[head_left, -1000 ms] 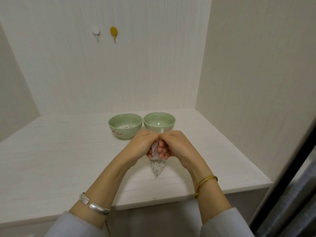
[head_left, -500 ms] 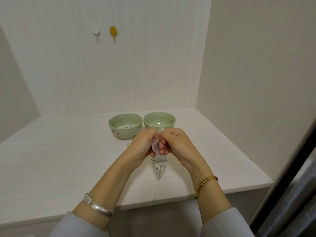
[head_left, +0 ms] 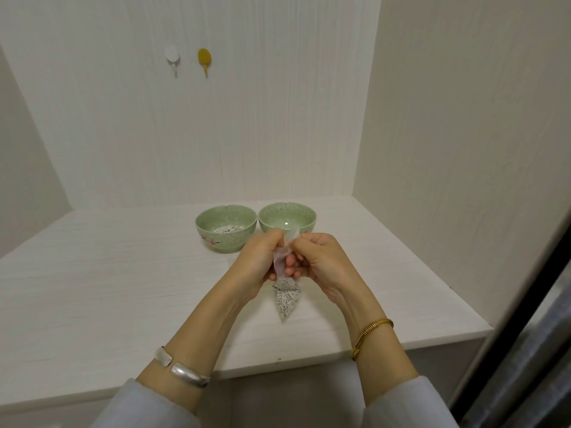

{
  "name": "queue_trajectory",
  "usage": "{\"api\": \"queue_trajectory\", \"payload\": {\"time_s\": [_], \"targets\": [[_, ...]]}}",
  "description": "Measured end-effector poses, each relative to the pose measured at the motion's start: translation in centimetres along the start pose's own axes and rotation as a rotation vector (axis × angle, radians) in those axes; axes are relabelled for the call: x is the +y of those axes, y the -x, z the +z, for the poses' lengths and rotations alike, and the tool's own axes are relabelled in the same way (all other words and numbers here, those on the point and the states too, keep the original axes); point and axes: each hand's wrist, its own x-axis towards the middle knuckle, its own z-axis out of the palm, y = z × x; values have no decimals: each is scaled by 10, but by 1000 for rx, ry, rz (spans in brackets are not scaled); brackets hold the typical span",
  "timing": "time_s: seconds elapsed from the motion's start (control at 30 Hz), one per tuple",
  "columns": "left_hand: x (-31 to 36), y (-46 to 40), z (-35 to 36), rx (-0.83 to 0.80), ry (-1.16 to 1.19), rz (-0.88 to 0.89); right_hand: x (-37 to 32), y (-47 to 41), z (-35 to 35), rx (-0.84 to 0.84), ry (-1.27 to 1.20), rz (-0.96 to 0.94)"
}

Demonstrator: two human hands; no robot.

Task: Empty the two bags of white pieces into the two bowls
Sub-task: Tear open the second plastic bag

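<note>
Both hands are gripping one bag above the table, just in front of two green bowls.
Left bowl is holding white pieces; left hand and right hand are pinching the top of the bag with curled fingers; right bowl is sitting behind.

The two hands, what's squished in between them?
In the head view, the top of a small clear bag sits between the left hand and the right hand. Both pinch it, and its white pieces hang below.

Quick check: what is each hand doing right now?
Left hand: pinching the top of the small clear plastic bag of white pieces.
Right hand: pinching the same bag's top.
</note>
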Motion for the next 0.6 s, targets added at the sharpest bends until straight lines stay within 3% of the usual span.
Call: {"api": "queue_trajectory", "payload": {"time_s": [0.23,0.4,0.6], "targets": [[10,-1,-12,169,-306,120,-11,5,-5,-6,168,43],[13,-6,-24,275,-453,115,-17,10,-9,7,221,71],[18,-8,-36,288,-640,136,-19,10,-11,41,284,84]]}}
